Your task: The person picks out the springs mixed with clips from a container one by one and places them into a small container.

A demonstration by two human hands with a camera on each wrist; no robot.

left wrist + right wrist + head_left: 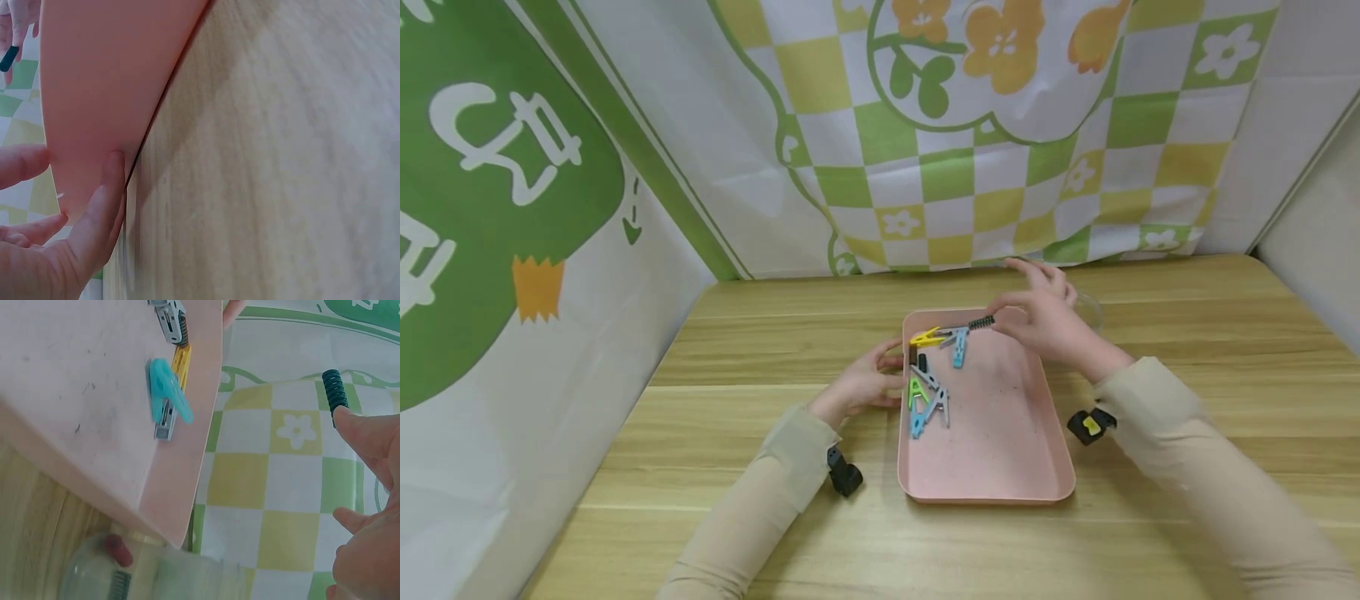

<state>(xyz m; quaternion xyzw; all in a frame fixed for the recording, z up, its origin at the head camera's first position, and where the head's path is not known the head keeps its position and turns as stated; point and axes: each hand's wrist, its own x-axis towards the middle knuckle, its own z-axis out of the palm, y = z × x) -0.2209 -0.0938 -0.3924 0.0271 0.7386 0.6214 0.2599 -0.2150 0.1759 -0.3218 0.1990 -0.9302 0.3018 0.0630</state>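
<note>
My right hand (1048,321) pinches a dark green spring (335,389) between thumb and finger, held above the far edge of a pink tray (1000,454). Beside the tray's left wall is my left hand (868,379). Its fingers (106,194) touch the outer side of that wall without curling round it. Inside the tray lie a yellow clothespin (927,337), a light blue clothespin (959,350), a green clothespin (915,392) and grey clothespins (938,406), mostly along the left side. Dark springs (922,362) lie among them.
A clear plastic container (187,575) lies on the table by the tray's far right corner, with a red spring (117,549) and a dark spring (119,584) visible in it. Behind the wooden table (760,350) hangs a checkered cloth (947,175).
</note>
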